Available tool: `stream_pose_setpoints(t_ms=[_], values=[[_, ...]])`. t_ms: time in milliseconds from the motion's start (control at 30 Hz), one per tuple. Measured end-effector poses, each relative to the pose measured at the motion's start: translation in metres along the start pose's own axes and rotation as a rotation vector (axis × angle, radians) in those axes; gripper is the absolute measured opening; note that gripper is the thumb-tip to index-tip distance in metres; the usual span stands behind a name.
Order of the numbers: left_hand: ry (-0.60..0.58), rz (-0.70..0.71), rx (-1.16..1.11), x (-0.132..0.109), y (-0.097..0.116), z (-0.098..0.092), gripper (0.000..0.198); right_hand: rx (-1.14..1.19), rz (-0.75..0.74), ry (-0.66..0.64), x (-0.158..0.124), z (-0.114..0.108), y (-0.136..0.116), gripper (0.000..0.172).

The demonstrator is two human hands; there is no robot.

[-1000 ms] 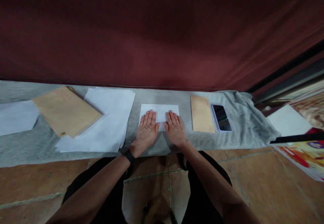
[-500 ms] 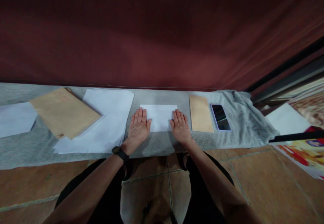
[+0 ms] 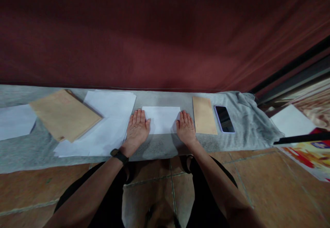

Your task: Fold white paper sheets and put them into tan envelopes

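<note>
A small white sheet of paper (image 3: pixel 164 120), perhaps folded, lies flat on the grey cloth (image 3: pixel 161 147) in front of me. At its left edge my left hand (image 3: pixel 137 126) rests palm down, fingers stretched out, thumb by the paper. My right hand (image 3: pixel 186 127) lies flat in the same way along the right edge, its thumb side at the paper. Neither hand grasps anything. Just right of my right hand is a brown envelope (image 3: pixel 205 115). A stack of larger white sheets (image 3: pixel 113 113) lies just left of my left hand.
Several brown envelopes (image 3: pixel 64 113) overlap the white stack. Another white paper (image 3: pixel 17 121) lies at the far left. To the right is a phone (image 3: pixel 224 119). A red-brown curtain (image 3: pixel 154 56) hangs behind the cloth. A colourful printed package (image 3: pixel 309 157) stands at far right.
Both hands have slid outward, the left one to the left and the right one slightly to the right, uncovering more of the white paper. The paper stays in place.
</note>
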State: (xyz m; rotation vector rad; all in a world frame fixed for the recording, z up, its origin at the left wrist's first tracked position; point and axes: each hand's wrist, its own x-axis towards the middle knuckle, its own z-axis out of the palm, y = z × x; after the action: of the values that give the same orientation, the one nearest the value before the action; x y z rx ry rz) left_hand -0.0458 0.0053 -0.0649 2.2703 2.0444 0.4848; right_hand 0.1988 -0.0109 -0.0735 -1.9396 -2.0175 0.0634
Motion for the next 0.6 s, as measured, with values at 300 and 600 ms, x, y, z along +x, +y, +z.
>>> stream_pose_setpoints(t_ms=[300,600], values=[[-0.139,0.224,-0.054,0.008,0.045,-0.001,0.061,0.118,-0.095,-0.091,0.018,-0.005,-0.042,0.057],[-0.181,0.236,-0.025,0.019,0.051,0.01,0.059,0.091,-0.088,-0.17,0.029,0.004,-0.067,0.055]])
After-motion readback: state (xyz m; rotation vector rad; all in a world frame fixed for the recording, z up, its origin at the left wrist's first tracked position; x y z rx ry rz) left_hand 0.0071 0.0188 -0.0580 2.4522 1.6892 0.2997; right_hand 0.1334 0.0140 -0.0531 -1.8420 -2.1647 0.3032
